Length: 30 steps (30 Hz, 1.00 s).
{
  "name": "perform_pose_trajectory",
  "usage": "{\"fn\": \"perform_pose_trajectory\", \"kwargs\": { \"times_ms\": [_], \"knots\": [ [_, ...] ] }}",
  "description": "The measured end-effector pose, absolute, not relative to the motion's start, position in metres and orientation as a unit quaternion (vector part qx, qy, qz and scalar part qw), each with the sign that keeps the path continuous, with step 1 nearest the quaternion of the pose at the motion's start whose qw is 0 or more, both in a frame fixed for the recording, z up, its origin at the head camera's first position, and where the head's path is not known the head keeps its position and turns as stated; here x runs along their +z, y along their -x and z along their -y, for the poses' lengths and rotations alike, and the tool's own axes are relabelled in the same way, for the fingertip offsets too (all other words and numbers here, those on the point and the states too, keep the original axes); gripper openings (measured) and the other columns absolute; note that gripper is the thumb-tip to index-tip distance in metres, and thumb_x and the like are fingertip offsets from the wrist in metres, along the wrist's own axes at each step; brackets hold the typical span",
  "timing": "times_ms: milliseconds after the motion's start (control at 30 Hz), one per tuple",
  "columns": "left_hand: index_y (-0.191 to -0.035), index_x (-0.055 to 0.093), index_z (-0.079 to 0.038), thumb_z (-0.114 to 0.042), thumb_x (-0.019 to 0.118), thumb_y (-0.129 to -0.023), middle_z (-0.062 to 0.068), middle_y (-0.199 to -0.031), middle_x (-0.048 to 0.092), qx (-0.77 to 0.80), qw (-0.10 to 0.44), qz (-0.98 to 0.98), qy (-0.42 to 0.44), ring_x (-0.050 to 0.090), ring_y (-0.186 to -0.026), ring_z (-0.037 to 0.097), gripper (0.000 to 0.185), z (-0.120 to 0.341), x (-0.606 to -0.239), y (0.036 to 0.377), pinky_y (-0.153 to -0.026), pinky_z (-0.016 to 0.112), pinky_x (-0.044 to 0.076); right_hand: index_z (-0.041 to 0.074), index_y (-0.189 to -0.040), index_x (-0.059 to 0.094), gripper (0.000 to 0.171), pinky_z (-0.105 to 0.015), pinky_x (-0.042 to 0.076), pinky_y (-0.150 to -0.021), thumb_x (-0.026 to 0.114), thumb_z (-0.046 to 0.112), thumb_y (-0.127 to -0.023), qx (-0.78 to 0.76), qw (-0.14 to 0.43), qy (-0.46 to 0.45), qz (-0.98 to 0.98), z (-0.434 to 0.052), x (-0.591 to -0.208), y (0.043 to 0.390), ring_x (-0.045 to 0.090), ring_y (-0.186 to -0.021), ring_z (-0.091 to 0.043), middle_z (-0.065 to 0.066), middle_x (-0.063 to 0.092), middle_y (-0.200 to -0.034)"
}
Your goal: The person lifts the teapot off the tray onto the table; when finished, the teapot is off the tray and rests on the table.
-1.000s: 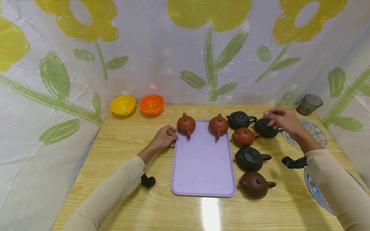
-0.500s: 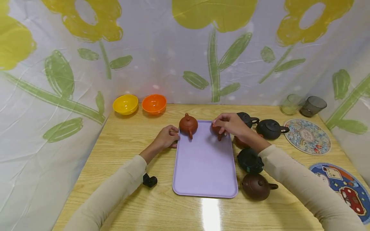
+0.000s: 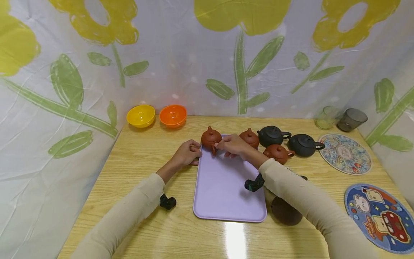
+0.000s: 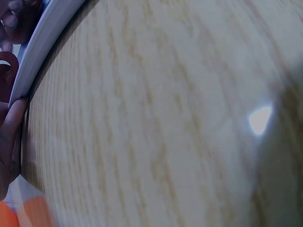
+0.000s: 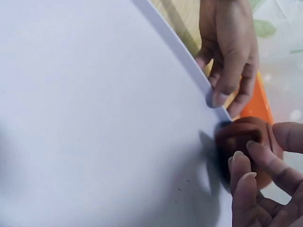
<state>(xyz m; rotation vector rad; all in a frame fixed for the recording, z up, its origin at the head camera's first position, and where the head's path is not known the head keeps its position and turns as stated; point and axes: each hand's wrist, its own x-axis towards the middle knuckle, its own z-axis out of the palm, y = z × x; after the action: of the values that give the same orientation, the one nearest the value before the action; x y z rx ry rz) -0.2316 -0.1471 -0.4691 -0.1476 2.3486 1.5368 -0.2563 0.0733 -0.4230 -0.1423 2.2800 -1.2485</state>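
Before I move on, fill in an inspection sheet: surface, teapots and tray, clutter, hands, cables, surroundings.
Surface: wood-grain table, glare patch on the near side.
Job's things: lilac tray bears the left reddish teapot and right reddish teapot at its far corners; off its right stand an inner black teapot, outer black teapot, third reddish teapot and a brown teapot, partly hidden by the right sleeve.
Clutter: yellow bowl, orange bowl, greenish cup, smoky cup, floral mat, blue mat.
Hands: left hand pinches the tray's left rim; right hand has its fingers at the left reddish teapot's handle, grip unclear.
Cables: nothing seen.
Surroundings: flower-printed backdrop behind and at both sides.
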Motion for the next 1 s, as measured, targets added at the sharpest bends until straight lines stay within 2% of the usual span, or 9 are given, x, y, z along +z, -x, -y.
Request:
{"fn": "perform_pose_trajectory", "kwargs": {
  "times_ms": [267, 467, 733, 1000],
  "knots": [
    [-0.124, 0.055, -0.003, -0.003, 0.066, -0.093, 0.017, -0.108, 0.064, 0.540, 0.158, -0.825, 0.051, 0.067, -0.080, 0.019, 0.033, 0.145, -0.470, 0.234, -0.061, 0.031, 0.064, 0.006, -0.103, 0.076, 0.038, -0.025, 0.052, -0.055, 0.066, 0.042, -0.095, -0.473, 0.276, 0.030, -0.836, -0.065, -0.435, 0.254, 0.062, -0.064, -0.015, -0.009, 0.072, -0.099],
    [-0.124, 0.055, -0.002, -0.003, 0.066, -0.093, 0.017, -0.108, 0.064, 0.541, 0.161, -0.824, 0.050, 0.066, -0.081, 0.019, 0.033, 0.146, -0.473, 0.234, -0.062, 0.032, 0.064, 0.003, -0.099, 0.077, 0.036, -0.024, 0.052, -0.053, 0.063, 0.036, -0.098, -0.490, 0.278, 0.034, -0.825, -0.060, -0.440, 0.255, 0.063, -0.063, -0.014, -0.008, 0.072, -0.097],
    [-0.124, 0.055, -0.002, -0.003, 0.065, -0.094, 0.015, -0.105, 0.064, 0.541, 0.161, -0.824, 0.047, 0.064, -0.083, 0.018, 0.032, 0.148, -0.472, 0.233, -0.062, 0.030, 0.063, -0.001, -0.100, 0.074, 0.032, -0.024, 0.055, -0.056, 0.060, 0.028, -0.101, -0.497, 0.282, 0.031, -0.820, -0.056, -0.435, 0.252, 0.066, -0.067, -0.015, -0.010, 0.071, -0.097],
    [-0.123, 0.055, -0.002, -0.003, 0.066, -0.093, 0.016, -0.104, 0.065, 0.540, 0.159, -0.825, 0.047, 0.065, -0.081, 0.018, 0.032, 0.147, -0.474, 0.234, -0.061, 0.031, 0.063, 0.001, -0.094, 0.069, 0.038, -0.026, 0.057, -0.060, 0.053, 0.035, -0.104, -0.492, 0.269, 0.021, -0.827, -0.060, -0.432, 0.251, 0.068, -0.073, -0.017, -0.007, 0.064, -0.090]
  ]
}}
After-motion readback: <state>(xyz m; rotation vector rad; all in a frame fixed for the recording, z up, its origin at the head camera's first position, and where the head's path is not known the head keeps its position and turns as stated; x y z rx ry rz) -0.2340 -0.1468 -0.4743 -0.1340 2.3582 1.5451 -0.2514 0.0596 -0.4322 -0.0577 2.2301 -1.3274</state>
